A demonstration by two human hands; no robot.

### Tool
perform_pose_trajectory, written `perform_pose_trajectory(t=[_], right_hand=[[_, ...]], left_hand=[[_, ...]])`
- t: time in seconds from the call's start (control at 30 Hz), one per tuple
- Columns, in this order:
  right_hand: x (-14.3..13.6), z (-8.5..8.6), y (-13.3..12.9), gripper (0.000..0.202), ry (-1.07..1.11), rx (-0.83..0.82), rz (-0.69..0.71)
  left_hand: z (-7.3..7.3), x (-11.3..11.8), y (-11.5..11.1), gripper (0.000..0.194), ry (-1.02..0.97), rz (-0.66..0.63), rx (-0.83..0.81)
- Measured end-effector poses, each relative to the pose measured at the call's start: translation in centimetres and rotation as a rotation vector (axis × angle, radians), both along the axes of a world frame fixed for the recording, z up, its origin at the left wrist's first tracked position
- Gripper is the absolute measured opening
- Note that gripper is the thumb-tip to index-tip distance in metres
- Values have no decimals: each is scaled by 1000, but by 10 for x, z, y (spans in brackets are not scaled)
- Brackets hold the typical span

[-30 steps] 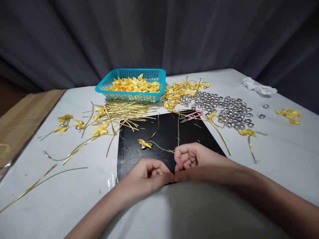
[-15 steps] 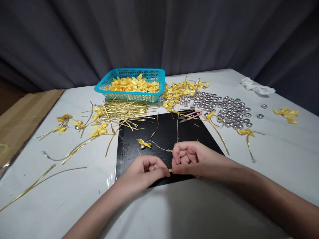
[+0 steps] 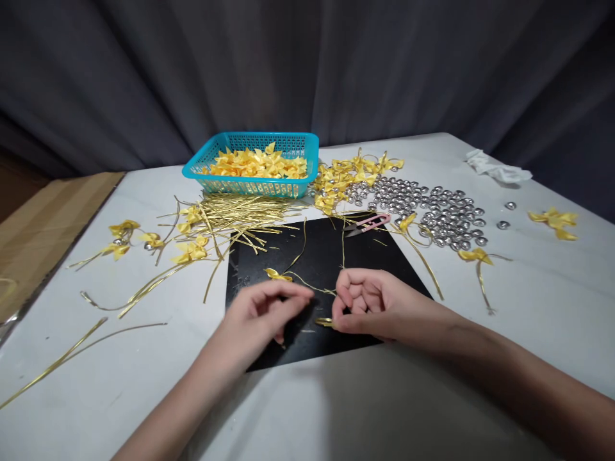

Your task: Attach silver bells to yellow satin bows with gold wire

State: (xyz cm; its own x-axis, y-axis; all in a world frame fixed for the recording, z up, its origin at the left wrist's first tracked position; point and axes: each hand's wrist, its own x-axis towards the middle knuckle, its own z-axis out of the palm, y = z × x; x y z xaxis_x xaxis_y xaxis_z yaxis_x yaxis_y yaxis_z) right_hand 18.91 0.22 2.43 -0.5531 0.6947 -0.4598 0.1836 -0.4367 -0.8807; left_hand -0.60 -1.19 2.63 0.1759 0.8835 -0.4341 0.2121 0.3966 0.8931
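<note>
My right hand (image 3: pixel 368 301) pinches a short looped end of gold cord (image 3: pixel 324 322) between thumb and forefinger, low over the black mat (image 3: pixel 384 256). Left of it, apart from the cord, my left hand (image 3: pixel 269 314) has thumb and forefinger spread with nothing seen between them; its lower fingers are partly hidden. Just beyond the left fingers lies a yellow ribbon bow (image 3: pixel 277 274) on the mat, its lower part covered by that hand. A thin gold string (image 3: pixel 307 282) runs from near the bow toward my right hand.
A blue basket (image 3: pixel 250 186) of yellow bows stands at the back, with gold cords (image 3: pixel 240 211) heaped before it. Pink-handled thread snips (image 3: pixel 369 223) lie on the mat's far edge. Silver bells (image 3: pixel 446 214) spread to the right, near finished bows (image 3: pixel 336 176) and a white tissue (image 3: pixel 497 168).
My left hand has let go of the cord and moved up and left, its fingers parting. The right hand keeps its pinch almost in place, and the cord's looped end now shows.
</note>
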Motion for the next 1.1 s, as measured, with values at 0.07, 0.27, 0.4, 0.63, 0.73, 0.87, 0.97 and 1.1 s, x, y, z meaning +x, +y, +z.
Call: perform_pose_trajectory(t=[0.07,0.27,0.4,0.63,0.73,0.87,0.97,1.1], right_hand=[[-1,3,-1,32,-26,-10,1],[-1,4,-4,27,-82,33,79],[-2,1,-6,21,-104,98,87],[-7,6,-14,24,-81,222,119],[-10,4,-21,23,12,438,154],[-19,-5,-31,24,48,499,60],[-24,-12,-34,23,26,499,-46],[-26,-16,-33,24,-25,472,-155]], left_hand=[[0,-9,5,27,72,179,153],[-17,-27,19,27,479,149,372],[-20,-23,16,16,553,50,396],[-13,-1,5,17,53,179,165],[-10,8,-3,17,21,196,149],[-11,16,-12,13,-34,264,151],[-12,19,-15,14,-66,328,153],[-12,22,-17,16,-105,382,176]])
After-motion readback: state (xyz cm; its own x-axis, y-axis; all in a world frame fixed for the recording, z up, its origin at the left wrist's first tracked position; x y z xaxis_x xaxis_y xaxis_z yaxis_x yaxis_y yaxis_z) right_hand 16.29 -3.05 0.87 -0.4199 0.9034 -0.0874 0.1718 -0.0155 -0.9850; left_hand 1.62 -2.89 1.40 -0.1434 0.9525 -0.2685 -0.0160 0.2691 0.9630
